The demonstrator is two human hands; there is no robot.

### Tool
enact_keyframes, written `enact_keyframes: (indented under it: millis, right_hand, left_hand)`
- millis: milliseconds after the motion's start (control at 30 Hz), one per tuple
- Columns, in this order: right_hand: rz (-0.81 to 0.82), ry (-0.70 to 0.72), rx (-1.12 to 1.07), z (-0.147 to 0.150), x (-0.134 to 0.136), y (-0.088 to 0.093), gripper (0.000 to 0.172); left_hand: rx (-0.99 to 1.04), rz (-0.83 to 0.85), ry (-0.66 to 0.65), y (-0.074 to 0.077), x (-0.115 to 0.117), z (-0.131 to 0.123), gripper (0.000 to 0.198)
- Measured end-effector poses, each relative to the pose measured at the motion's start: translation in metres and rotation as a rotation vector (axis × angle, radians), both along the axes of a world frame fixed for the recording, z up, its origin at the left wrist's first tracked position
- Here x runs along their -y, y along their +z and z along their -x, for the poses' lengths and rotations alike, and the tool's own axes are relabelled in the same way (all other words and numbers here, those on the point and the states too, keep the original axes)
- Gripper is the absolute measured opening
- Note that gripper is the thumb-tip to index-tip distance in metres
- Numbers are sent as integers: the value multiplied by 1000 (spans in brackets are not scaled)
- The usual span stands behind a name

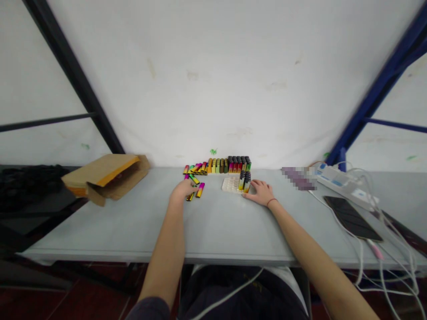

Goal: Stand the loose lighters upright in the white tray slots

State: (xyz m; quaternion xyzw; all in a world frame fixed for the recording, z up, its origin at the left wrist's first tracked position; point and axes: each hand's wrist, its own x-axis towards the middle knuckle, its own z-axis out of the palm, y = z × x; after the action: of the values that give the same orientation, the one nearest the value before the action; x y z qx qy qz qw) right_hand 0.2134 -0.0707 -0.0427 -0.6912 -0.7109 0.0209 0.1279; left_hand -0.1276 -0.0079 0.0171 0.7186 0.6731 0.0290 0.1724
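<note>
Bent over a few loose lighters, my left hand (pixel 183 189) has its fingers curled and closed on a lighter (pixel 190 197), partly covered by the hand. A purple-and-yellow lighter (pixel 200 190) lies just right of these fingers, and a green-yellow one (pixel 194 179) lies behind them. My right hand (pixel 262 193) grips the right end of a pale tray (pixel 227 185) with round holes, thumb at its front corner and fingers along its side. Several black-topped lighters (pixel 244 181) stand upright in the tray's right end, beside that hand.
Behind the tray, upright lighters stand in rows (pixel 230 165) near the wall; more lie in a pile (pixel 198 169) to their left. An open brown paper bag (pixel 106 173) is at left. At right are a phone (pixel 352 218), a white power strip (pixel 347 184) and tangled cables.
</note>
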Motion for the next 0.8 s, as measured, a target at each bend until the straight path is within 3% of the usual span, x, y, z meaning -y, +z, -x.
enact_keyframes:
  millis: [233, 433, 633, 800]
  right_hand:
    - [8, 18, -38, -5, 2, -4, 76]
    - [-2, 108, -90, -14, 3, -6, 76]
    - [-27, 244, -141, -23, 4, -6, 75]
    - [-13, 243, -158, -24, 3, -7, 78]
  left_hand:
    - [105, -142, -9, -5, -7, 0, 15]
    - [569, -461, -109, -5, -7, -19, 26]
    - [1025, -250, -65, -14, 0, -44, 32]
    - [1213, -203, -25, -16, 2, -55, 34]
